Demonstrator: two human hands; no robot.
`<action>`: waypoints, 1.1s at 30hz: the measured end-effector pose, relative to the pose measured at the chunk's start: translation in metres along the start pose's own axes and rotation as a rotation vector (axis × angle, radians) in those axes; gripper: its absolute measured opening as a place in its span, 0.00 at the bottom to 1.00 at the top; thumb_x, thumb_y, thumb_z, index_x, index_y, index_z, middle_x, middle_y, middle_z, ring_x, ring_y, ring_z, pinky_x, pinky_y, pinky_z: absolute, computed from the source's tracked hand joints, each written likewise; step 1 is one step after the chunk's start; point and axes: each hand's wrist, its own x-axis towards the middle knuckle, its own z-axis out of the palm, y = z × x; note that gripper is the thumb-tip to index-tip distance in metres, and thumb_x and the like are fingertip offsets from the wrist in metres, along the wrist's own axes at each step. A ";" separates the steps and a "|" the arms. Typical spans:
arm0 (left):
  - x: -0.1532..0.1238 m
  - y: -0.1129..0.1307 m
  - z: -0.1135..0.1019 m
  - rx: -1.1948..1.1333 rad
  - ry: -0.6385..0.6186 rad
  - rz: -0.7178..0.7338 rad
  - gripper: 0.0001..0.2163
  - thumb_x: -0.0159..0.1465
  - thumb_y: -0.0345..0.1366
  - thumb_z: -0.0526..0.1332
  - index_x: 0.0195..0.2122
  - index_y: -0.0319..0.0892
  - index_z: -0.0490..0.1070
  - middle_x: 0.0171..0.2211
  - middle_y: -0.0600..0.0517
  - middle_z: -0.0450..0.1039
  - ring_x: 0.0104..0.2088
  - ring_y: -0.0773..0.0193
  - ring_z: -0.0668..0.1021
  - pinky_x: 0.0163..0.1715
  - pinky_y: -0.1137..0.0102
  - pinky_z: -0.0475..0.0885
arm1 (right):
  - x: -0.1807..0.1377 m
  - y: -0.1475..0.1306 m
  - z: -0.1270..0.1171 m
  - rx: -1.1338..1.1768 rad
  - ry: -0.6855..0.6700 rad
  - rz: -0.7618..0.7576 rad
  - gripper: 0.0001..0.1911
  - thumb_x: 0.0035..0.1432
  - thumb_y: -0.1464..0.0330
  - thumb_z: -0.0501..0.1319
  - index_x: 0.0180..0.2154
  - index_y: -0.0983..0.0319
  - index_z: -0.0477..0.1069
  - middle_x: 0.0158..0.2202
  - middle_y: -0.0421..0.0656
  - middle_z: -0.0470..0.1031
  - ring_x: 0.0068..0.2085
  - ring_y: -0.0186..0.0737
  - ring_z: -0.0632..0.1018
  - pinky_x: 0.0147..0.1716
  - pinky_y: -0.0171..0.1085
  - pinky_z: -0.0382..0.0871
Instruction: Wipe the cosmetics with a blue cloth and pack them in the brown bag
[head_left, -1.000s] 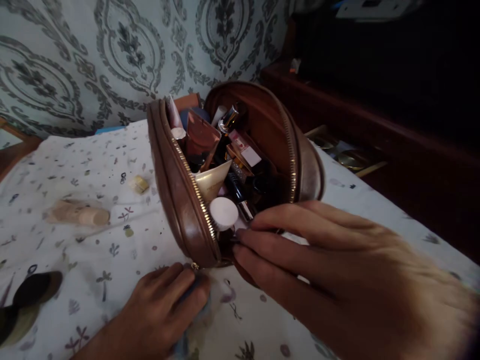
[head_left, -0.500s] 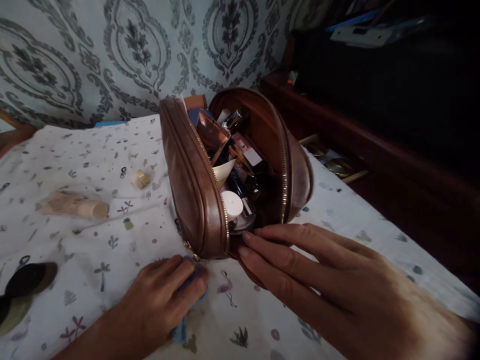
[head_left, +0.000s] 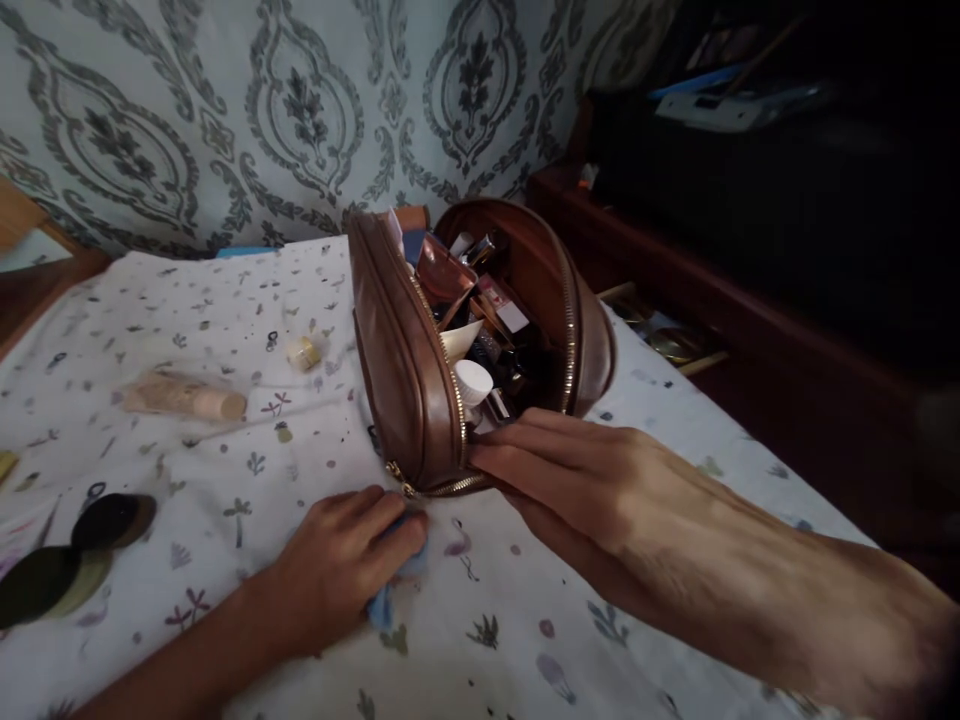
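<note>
A brown leather zip pouch stands unzipped on a white patterned cloth, stuffed with several cosmetics: tubes, a white-capped bottle, compacts. My right hand reaches to the pouch's near end, fingers stretched together against its opening by the zipper. My left hand lies on the cloth just in front of the pouch, fingers pressed down on a small blue cloth.
A beige tube and a small yellowish jar lie on the cloth to the left. Dark round compacts sit at the left edge. A dark wooden shelf runs along the right; patterned wallpaper behind.
The view has pulled back and the pouch sits farther away. My right hand has stretched forward to the pouch's near end. My left hand stays on the blue cloth.
</note>
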 end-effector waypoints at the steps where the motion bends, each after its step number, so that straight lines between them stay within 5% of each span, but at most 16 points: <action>1: -0.001 0.000 0.000 0.004 0.000 0.000 0.13 0.71 0.30 0.46 0.43 0.39 0.70 0.33 0.47 0.74 0.29 0.60 0.76 0.26 0.67 0.74 | 0.002 -0.001 -0.001 -0.006 -0.002 0.003 0.14 0.62 0.80 0.56 0.45 0.63 0.75 0.39 0.47 0.79 0.39 0.40 0.80 0.38 0.38 0.77; 6: -0.001 -0.001 0.000 0.008 -0.012 0.001 0.09 0.67 0.28 0.51 0.42 0.40 0.69 0.33 0.49 0.74 0.29 0.60 0.76 0.26 0.68 0.73 | 0.006 -0.003 0.000 -0.015 0.010 0.013 0.13 0.65 0.79 0.54 0.44 0.63 0.75 0.38 0.46 0.79 0.38 0.39 0.79 0.38 0.36 0.75; 16: -0.004 -0.003 0.000 0.036 -0.236 -0.040 0.12 0.60 0.26 0.56 0.44 0.42 0.69 0.39 0.47 0.77 0.36 0.56 0.79 0.30 0.65 0.75 | 0.003 -0.001 0.005 -0.065 0.037 -0.027 0.11 0.68 0.75 0.52 0.43 0.63 0.74 0.36 0.45 0.78 0.36 0.40 0.79 0.34 0.37 0.73; 25: 0.000 -0.001 -0.007 0.024 -0.378 -0.110 0.11 0.65 0.31 0.59 0.49 0.42 0.68 0.43 0.48 0.75 0.42 0.55 0.79 0.37 0.63 0.76 | 0.009 -0.001 0.002 -0.184 -0.062 0.092 0.08 0.66 0.69 0.59 0.44 0.61 0.75 0.40 0.45 0.81 0.38 0.42 0.82 0.35 0.37 0.75; 30: -0.007 -0.001 -0.018 0.030 -0.353 -0.097 0.10 0.67 0.30 0.58 0.49 0.42 0.68 0.44 0.48 0.75 0.44 0.58 0.78 0.37 0.66 0.74 | 0.007 0.001 0.009 -0.260 0.022 0.085 0.12 0.67 0.66 0.56 0.42 0.61 0.76 0.39 0.48 0.83 0.31 0.43 0.82 0.29 0.40 0.75; 33: -0.023 -0.001 -0.026 0.056 -0.286 -0.043 0.11 0.67 0.29 0.59 0.51 0.40 0.68 0.45 0.45 0.73 0.44 0.57 0.76 0.37 0.66 0.73 | -0.001 -0.002 0.010 -0.337 0.108 0.037 0.17 0.69 0.65 0.51 0.48 0.63 0.76 0.44 0.52 0.83 0.37 0.47 0.85 0.33 0.43 0.80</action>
